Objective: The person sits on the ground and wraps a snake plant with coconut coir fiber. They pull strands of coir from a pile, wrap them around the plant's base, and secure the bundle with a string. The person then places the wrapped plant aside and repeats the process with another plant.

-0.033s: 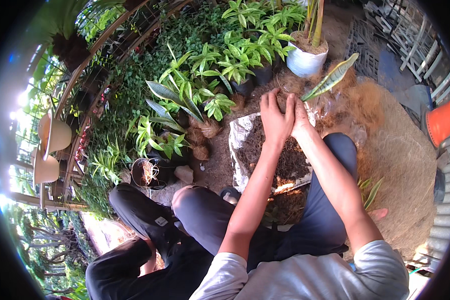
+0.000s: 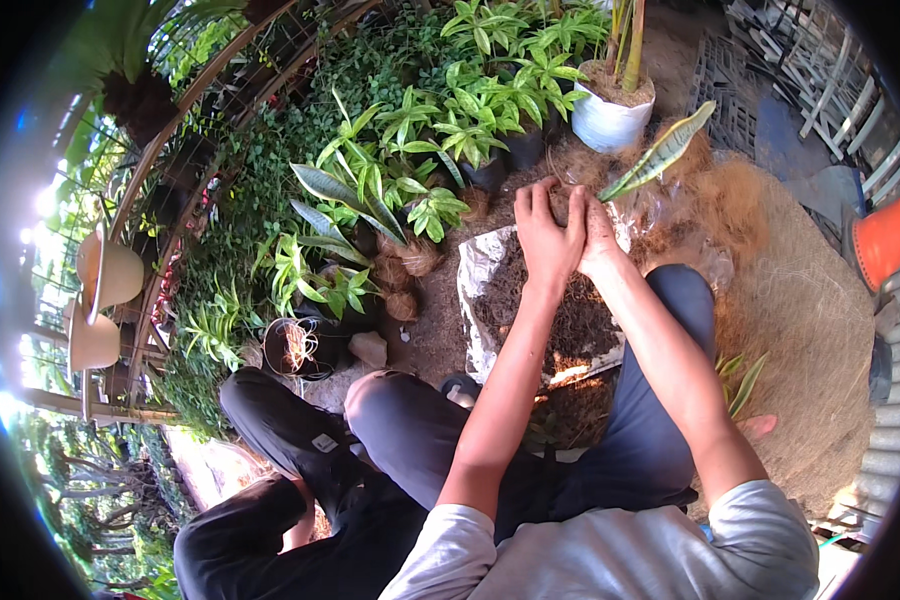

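Note:
Over a white-sided sack of dark soil (image 2: pixel 515 290), my left hand (image 2: pixel 552 240) and my right hand (image 2: pixel 598 235) are cupped together, fingers curved around a brown root ball (image 2: pixel 567 200). Most of that clump is hidden by the palms and fingers. A single snake plant leaf (image 2: pixel 660 155), green with pale edges, slants up and to the right from my right hand's fingertips. Loose brown coconut fibre (image 2: pixel 730 210) lies just beyond, to the right of the hands.
Potted green plants (image 2: pixel 480 135) and fibre-wrapped root balls (image 2: pixel 402 280) stand to the left and ahead. A white pot (image 2: pixel 615 115) holds thick stems at the back. An orange bucket (image 2: pixel 885 240) is at the right. Another person's dark-trousered leg (image 2: pixel 280 410) is close on the left.
My hands and the snake plant leaf have shifted very slightly to the left. The grip looks the same.

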The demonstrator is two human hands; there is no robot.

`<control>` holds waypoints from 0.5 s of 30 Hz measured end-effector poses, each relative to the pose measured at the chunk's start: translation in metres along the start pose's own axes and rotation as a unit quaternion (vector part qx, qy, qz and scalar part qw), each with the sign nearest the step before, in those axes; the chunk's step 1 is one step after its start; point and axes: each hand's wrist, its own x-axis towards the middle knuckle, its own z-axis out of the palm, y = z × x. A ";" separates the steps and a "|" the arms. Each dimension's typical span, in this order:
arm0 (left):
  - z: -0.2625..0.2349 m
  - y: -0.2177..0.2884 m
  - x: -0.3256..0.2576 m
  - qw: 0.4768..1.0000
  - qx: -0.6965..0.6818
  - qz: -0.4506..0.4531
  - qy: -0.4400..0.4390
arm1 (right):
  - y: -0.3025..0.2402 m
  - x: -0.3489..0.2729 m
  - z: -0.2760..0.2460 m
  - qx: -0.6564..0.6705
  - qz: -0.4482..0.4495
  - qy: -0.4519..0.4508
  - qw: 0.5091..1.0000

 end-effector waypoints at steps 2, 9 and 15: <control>0.005 0.001 0.000 0.999 -0.015 -0.012 0.036 | 0.003 0.000 -0.007 -0.030 -0.007 0.043 0.999; 0.018 -0.011 -0.005 0.997 -0.027 -0.050 0.050 | 0.009 0.002 -0.015 -0.041 -0.028 0.035 0.998; 0.024 -0.023 -0.007 0.987 -0.068 -0.139 0.049 | 0.004 -0.007 0.002 -0.079 -0.051 0.054 0.994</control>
